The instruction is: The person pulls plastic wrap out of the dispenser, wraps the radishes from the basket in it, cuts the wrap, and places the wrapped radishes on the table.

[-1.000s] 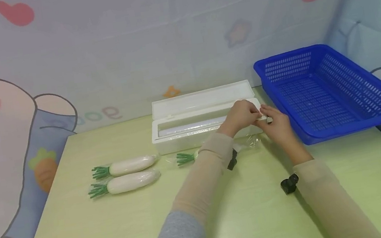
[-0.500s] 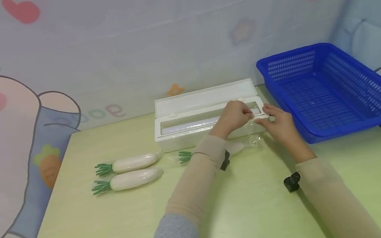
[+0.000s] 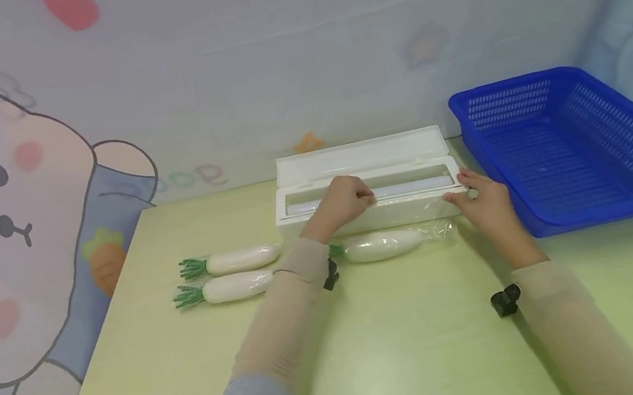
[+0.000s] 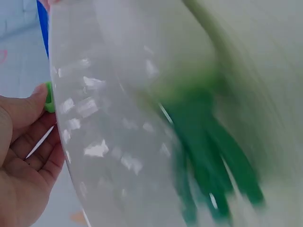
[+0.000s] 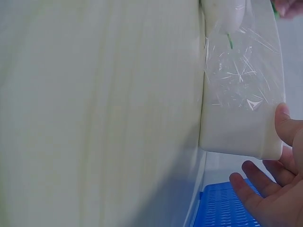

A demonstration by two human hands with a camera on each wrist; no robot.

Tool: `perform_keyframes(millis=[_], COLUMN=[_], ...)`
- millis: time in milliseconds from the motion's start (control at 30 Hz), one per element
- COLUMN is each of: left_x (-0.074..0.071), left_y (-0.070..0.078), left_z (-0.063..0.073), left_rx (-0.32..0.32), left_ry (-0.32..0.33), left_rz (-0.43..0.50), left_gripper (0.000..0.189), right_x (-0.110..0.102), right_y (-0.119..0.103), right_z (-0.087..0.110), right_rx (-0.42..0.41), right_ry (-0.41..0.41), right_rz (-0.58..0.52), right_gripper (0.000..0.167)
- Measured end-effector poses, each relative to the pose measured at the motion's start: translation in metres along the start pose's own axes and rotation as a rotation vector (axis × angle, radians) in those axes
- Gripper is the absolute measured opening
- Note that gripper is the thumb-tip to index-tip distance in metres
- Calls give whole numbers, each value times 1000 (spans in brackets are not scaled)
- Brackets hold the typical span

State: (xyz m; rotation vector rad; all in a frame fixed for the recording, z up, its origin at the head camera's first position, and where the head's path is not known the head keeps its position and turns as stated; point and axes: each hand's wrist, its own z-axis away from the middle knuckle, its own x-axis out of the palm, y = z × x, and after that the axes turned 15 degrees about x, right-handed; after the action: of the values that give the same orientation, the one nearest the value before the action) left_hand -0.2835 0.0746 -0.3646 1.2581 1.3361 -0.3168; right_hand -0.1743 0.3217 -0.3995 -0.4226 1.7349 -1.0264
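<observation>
A white plastic cling film box (image 3: pixel 379 214) lies lengthwise on the table, its lid (image 3: pixel 359 156) raised at the back and a pale roll (image 3: pixel 412 187) inside. My left hand (image 3: pixel 341 202) is over the box's front rim, left of its middle; the left wrist view shows its fingertips pinching a small green slider (image 4: pixel 49 97). With thumb on the front and fingers around the end, my right hand (image 3: pixel 487 204) grips the box's right end. A white radish (image 3: pixel 380 245) in clear film lies against the box's front, its green leaves partly hidden by my left wrist.
Two more wrapped radishes (image 3: pixel 243 259) lie side by side left of the box. A blue slotted basket (image 3: pixel 539 223) stands to the right, close to my right hand. Behind the table (image 3: pixel 410 346) hangs a printed cloth (image 3: pixel 249 65).
My left hand has travelled leftward along the box's front rim, from the right end to left of the middle. My right hand stays at the right end. The head view has shifted slightly.
</observation>
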Motion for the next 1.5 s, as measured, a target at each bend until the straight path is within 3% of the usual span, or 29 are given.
perform_keyframes(millis=[133,267,433,600,800,933,1067,1200,1500], left_x=[-18,-35,-49,-58,-56,-47,-38,-34,-31], left_y=[-21,-37,-51,-59,-59,-55,-51,-49,-51], left_z=[34,68,90,97,101,105,105,106,113], left_rx=[-11,-81,-62,-69,-132,-81,-26,-42,-91], left_ry=[43,84,109,112,151,206,229,228,220], left_rz=[-62,-133,-181,-204,-58,-23,-115,-228,-282], left_gripper=[16,14,15,14,20,28,30,29,26], right_x=[-5,-11,-20,-18,-19,-20,-15,-5,10], right_y=[2,2,5,6,4,3,0,-9,-22], right_z=[2,4,4,0,-2,0,3,6,9], right_rx=[16,19,18,-6,-59,-85,-169,-247,-225], right_ry=[-10,-24,-11,-18,-46,-110,-79,7,21], right_rz=[11,24,55,79,134,166,179,189,178], right_gripper=[59,60,59,60,62,63,52,36,18])
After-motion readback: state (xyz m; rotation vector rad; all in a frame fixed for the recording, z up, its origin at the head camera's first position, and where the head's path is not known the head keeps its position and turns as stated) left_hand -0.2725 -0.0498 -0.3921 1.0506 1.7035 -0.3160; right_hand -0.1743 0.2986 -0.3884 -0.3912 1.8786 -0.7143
